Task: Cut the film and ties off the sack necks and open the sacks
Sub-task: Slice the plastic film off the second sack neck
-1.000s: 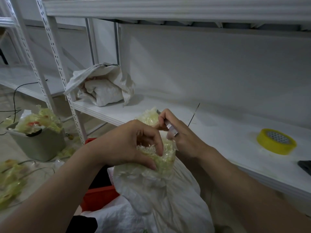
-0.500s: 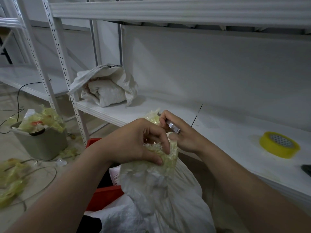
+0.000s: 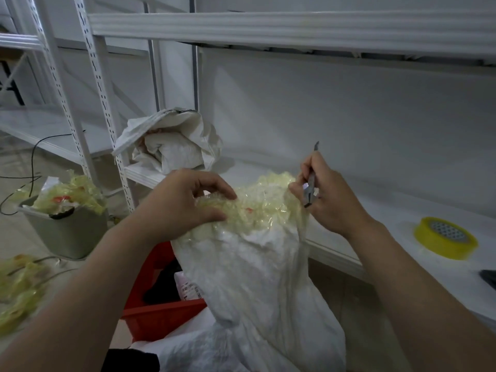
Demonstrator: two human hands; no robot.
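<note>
One sack (image 3: 255,277) sat between both hands, its neck wadded in yellowish film (image 3: 265,202) that looked soft, stretchy and clingy, so I'd bunch it close to the neck. Left hand (image 3: 185,202) clutched that wad, fingers curled. Right hand (image 3: 330,202) pinched a small metal cutter (image 3: 311,183), tip up, just beside the film.

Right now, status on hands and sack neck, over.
Left hand grips film on sack neck. Right hand holds cutter, blade up. Film not yet off. Nothing blocking.
</note>
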